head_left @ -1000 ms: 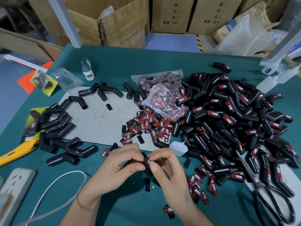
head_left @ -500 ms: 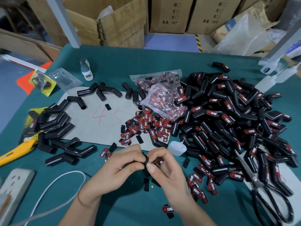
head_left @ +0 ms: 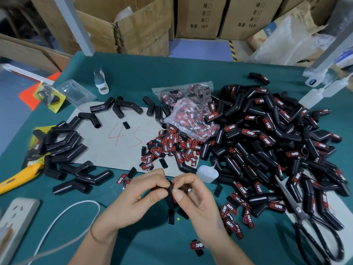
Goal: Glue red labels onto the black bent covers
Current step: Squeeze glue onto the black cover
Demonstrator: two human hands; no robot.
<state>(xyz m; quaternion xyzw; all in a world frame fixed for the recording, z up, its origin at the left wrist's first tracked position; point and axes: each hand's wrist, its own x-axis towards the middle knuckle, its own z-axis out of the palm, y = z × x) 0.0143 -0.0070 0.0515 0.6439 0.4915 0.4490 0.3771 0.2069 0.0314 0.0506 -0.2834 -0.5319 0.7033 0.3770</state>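
Left hand (head_left: 141, 196) curled round a black cover (head_left: 170, 197), thumb and forefinger pinching its upper end. Right hand (head_left: 193, 199) meeting it from the right, thumb pressing a red label (head_left: 173, 194) against the cover's side, other fingers bent behind. Both hands close together, held just above the near middle of the green worktop (head_left: 133, 77). Cover mostly hidden by the fingers; only its dark lower end plain.

Just beyond the hands, a small white glue bottle (head_left: 207, 174) lying at the near edge of a grey card (head_left: 107, 150) marked "45" in red. On the card's right end, a heap of loose labels (head_left: 172, 148), with a clear bag of labels (head_left: 191, 119) beyond it. To the right, a big pile of labelled covers (head_left: 267, 142). To the left, unlabelled covers (head_left: 65, 146) in a smaller group. Black scissors (head_left: 313, 226) at near right. Yellow knife (head_left: 17, 178) and white power strip (head_left: 15, 220) at near left, a white cable (head_left: 63, 217) looping beside the strip. A few loose labels on the worktop near the right wrist.
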